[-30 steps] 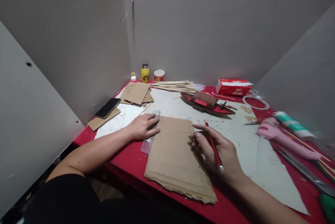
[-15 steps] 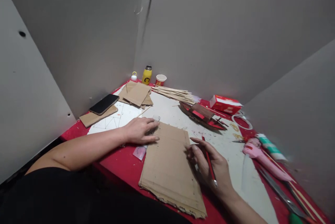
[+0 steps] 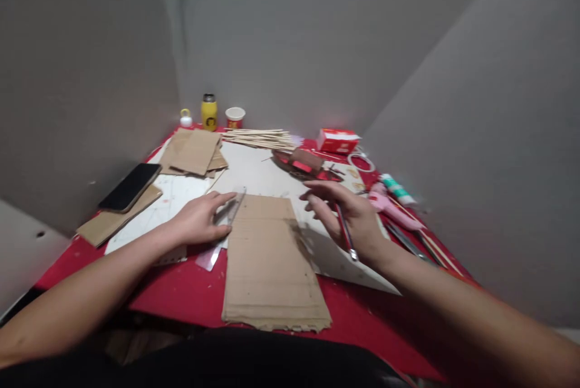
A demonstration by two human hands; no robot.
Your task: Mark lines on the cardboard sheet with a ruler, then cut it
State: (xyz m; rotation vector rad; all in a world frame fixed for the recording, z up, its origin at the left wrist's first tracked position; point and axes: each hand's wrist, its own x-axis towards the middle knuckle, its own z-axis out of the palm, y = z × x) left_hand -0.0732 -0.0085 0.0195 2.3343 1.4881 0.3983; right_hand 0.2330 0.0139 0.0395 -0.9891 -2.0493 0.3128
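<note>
A rectangular piece of brown cardboard [image 3: 267, 255] with a torn near edge and faint pencil lines lies in front of me. My left hand [image 3: 202, 217] is at its left edge, with finger and thumb on a clear plastic ruler [image 3: 209, 257] that lies slanted along that edge. Part of the ruler is hidden by this hand. My right hand [image 3: 348, 219] is raised over the right side and holds a dark red pencil [image 3: 345, 231] between its fingers. The pencil's metal end points toward me, and its other end is hidden by the fingers.
Left are a phone [image 3: 130, 187] on a cardboard strip and stacked cardboard pieces [image 3: 194, 152]. Behind stand a yellow bottle [image 3: 209, 113], a paper cup [image 3: 235, 117] and thin sticks [image 3: 260, 138]. A model boat [image 3: 306, 164], a red box [image 3: 338, 141] and a pink glue gun [image 3: 399, 214] lie right.
The view has swung right, so the things appear farther left. My right hand has moved up and away from the cardboard's edge, still with the pencil. My left hand stays at the ruler.
</note>
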